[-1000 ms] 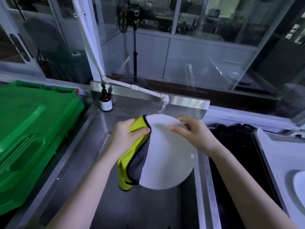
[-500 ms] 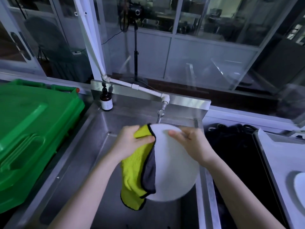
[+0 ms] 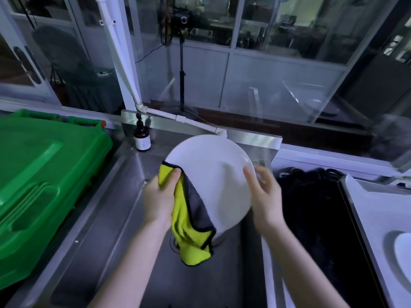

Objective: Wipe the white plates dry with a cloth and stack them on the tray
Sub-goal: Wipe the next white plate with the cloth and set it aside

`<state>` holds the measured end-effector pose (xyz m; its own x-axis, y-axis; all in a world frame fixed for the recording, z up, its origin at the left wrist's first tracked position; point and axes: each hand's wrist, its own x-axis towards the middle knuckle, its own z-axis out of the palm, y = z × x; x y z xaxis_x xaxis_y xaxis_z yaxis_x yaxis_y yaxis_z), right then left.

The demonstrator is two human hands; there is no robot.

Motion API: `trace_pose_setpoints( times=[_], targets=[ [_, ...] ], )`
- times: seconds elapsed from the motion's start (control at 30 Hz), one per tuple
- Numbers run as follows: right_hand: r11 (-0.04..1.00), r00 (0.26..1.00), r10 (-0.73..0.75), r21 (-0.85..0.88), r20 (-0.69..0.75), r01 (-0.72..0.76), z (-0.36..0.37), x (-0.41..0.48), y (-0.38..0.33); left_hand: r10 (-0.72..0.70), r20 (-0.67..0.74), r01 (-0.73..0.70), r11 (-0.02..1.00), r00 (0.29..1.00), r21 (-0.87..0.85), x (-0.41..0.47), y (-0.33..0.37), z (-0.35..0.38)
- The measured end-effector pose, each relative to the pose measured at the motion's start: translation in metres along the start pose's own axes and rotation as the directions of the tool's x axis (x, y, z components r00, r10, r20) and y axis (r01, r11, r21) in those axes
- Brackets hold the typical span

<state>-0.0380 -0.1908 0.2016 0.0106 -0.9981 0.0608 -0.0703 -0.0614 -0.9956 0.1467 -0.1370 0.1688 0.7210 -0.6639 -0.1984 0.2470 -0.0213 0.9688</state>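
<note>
Since half a second ago the white plate (image 3: 211,181) has swung up and back over the sink (image 3: 106,218), so its top rim now covers the tap end of the white pipe (image 3: 178,118) at the sink's back edge. The right hand (image 3: 265,197) has slid from the plate's top rim to its right rim, and the cloth (image 3: 189,221) trails lower toward the sink's drain.

The plate hangs above the sink basin, tilted with its face toward the camera and touching nothing but the hands and the cloth.

The left hand (image 3: 160,200) is closed on the yellow-and-grey cloth. Its thumb presses the yellow fold against the plate's left rim and the other fingers curl behind it, hidden. The loose end of the cloth drapes down across the plate's lower left edge, grey side against the plate.

The right hand grips the right rim, thumb laid on the face and fingers spread behind the plate. Motion blur makes it impossible to tell how tightly they close.

A brown pump bottle (image 3: 142,137) stands on the sink's back left corner. A green bin lid (image 3: 44,174) lies to the left of the sink. To the right of the sink is a dark pit of black cables (image 3: 311,207), and beyond that the tray (image 3: 378,203), with a second plate (image 3: 403,254) lying on it.
</note>
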Motion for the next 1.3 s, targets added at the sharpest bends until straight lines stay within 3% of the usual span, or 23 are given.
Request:
trace_pose_setpoints(
  times=[0.1, 0.17, 0.2, 0.27, 0.37, 0.43, 0.5, 0.57, 0.63, 0.7, 0.77, 0.83, 0.9, 1.0, 1.07, 1.1, 1.17, 1.23, 1.3],
  targets=[
    [0.959, 0.925, -0.105, -0.209, 0.364, 0.191, -0.02, 0.027, -0.03, 0.186, 0.262, -0.254, 0.931, 0.947, 0.26, 0.008, 0.015, -0.007],
    [0.834, 0.817, -0.097, -0.402, 0.568, 0.378, -0.013, 0.033, -0.043, 0.256, 0.442, -0.43, 0.83, 0.86, 0.355, 0.006, 0.024, 0.001],
    [0.775, 0.777, -0.103, -0.44, 0.62, 0.454, -0.008, 0.033, -0.045, 0.265, 0.494, -0.477, 0.796, 0.828, 0.372, 0.004, 0.026, 0.005],
    [0.75, 0.766, -0.15, -0.433, 0.625, 0.5, -0.005, 0.031, -0.045, 0.266, 0.515, -0.492, 0.787, 0.815, 0.371, 0.002, 0.028, 0.007],
    [0.899, 0.878, -0.168, -0.296, 0.448, 0.324, -0.011, 0.024, -0.036, 0.227, 0.353, -0.343, 0.886, 0.908, 0.311, 0.0, 0.018, 0.001],
    [0.986, 0.99, -0.076, -0.142, 0.119, 0.093, -0.004, 0.012, -0.019, 0.098, 0.104, -0.12, 0.965, 0.99, 0.234, -0.007, 0.006, 0.004],
    [0.981, 0.971, 0.166, 0.13, -0.173, -0.145, 0.014, -0.008, 0.002, -0.071, -0.123, 0.083, 0.992, 0.99, 0.092, -0.016, -0.006, 0.011],
    [0.95, 0.941, 0.268, 0.223, -0.207, -0.221, 0.022, -0.02, 0.017, -0.152, -0.126, 0.15, 0.988, 0.98, -0.023, -0.011, -0.014, 0.011],
    [0.987, 0.985, 0.149, 0.068, -0.089, -0.143, 0.011, -0.015, 0.016, -0.156, -0.015, 0.155, 0.987, 0.988, -0.051, -0.004, -0.013, 0.003],
    [0.998, 0.995, -0.013, -0.052, 0.099, 0.018, -0.01, 0.006, 0.001, -0.031, 0.101, 0.023, 0.997, 0.994, 0.076, 0.005, -0.006, -0.006],
    [0.968, 0.929, -0.081, -0.195, 0.36, 0.16, -0.021, 0.026, -0.022, 0.14, 0.274, -0.217, 0.937, 0.951, 0.274, 0.008, 0.005, -0.005],
    [0.841, 0.806, -0.054, -0.408, 0.589, 0.354, -0.015, 0.035, -0.034, 0.247, 0.475, -0.455, 0.799, 0.845, 0.394, 0.004, 0.015, 0.005],
    [0.75, 0.761, -0.058, -0.475, 0.646, 0.461, -0.007, 0.034, -0.038, 0.239, 0.59, -0.532, 0.751, 0.771, 0.392, 0.002, 0.02, 0.012],
    [0.779, 0.813, -0.173, -0.428, 0.556, 0.458, -0.012, 0.028, -0.036, 0.192, 0.507, -0.418, 0.825, 0.84, 0.38, 0.002, 0.02, 0.007],
    [0.926, 0.945, -0.161, -0.288, 0.286, 0.245, -0.012, 0.019, -0.025, 0.13, 0.305, -0.219, 0.936, 0.943, 0.277, -0.001, 0.013, 0.003],
    [0.984, 0.991, -0.078, -0.152, 0.105, 0.093, -0.006, 0.012, -0.018, 0.056, 0.184, -0.091, 0.978, 0.981, 0.188, -0.003, 0.007, 0.004],
    [0.977, 0.978, 0.172, 0.146, -0.117, -0.154, 0.011, -0.004, -0.002, -0.125, 0.001, 0.125, 0.992, 0.992, 0.025, -0.01, -0.004, 0.009],
    [0.954, 0.963, 0.243, 0.21, -0.118, -0.215, 0.019, -0.013, 0.01, -0.203, -0.03, 0.203, 0.979, 0.979, -0.025, -0.008, -0.011, 0.008],
    [0.991, 0.991, 0.132, 0.026, -0.025, -0.131, 0.011, -0.007, 0.006, -0.179, 0.007, 0.179, 0.984, 0.984, 0.016, 0.0, -0.01, -0.001]
  ],
)
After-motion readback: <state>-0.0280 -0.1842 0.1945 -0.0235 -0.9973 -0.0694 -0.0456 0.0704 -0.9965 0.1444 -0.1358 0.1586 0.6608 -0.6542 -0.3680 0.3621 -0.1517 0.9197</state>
